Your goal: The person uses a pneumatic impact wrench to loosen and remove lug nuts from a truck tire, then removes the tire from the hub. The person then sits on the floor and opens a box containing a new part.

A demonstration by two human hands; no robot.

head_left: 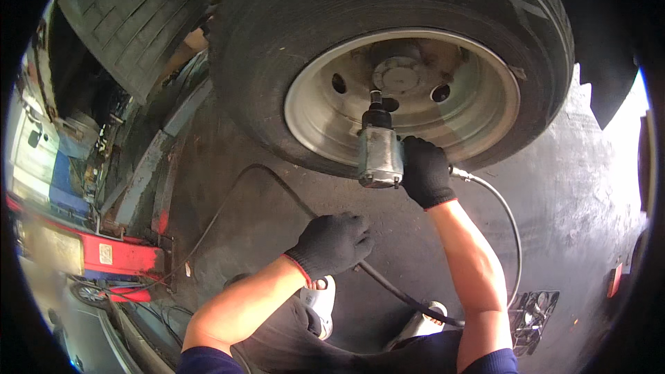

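My right hand (425,172), in a black knit glove with a red cuff, is closed round the grip of a silver and black impact wrench (380,156). A socket (375,97) on the wrench's nose points at the wheel hub (400,75), in front of the pale steel rim (305,114). Whether the socket touches a nut cannot be told. My left hand (334,241), gloved alike, hangs lower with its fingers curled; what they hold, if anything, is hidden. A dark air hose (398,292) passes behind that hand.
A large tyre (256,62) surrounds the rim. The wrench's thin hose (511,218) loops down on the right. At lower right an open case (535,318) lies on the dark floor (228,235). To the left stand a red jack-like machine (125,256) and grey metal beams (142,173).
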